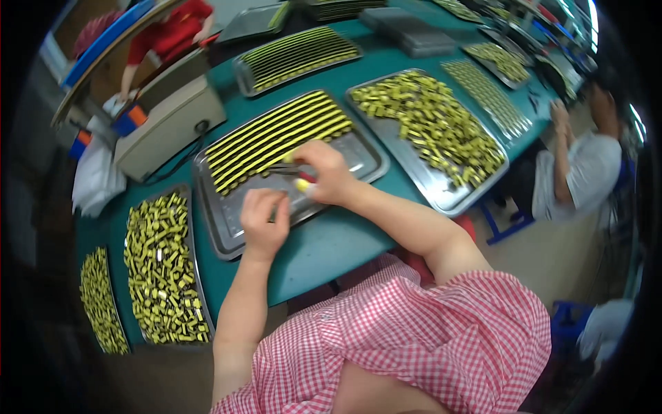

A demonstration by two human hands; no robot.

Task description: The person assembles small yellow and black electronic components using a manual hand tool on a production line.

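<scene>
In front of me lies a metal tray (231, 231) with black-and-yellow cylindrical parts (276, 138) lined up in tight, slanting rows over its far part. My right hand (324, 172) is closed around a small tool with a thin metal end and red on its handle (307, 177), which looks like pliers. The tool's metal end points left, over the near edge of the rows. Bits of yellow show at that hand's fingers. Nearer to me, my left hand (265, 222) hovers over the tray's near edge with its fingers curled in. Whatever its fingertips may hold is hidden.
Trays of loose yellow-and-black parts stand at right (441, 131) and left (165, 269). Behind is another tray of rows (300, 58). A beige box-shaped device (172, 127) with a cable sits at back left. Co-workers are at the far left (169, 34) and right (579, 165).
</scene>
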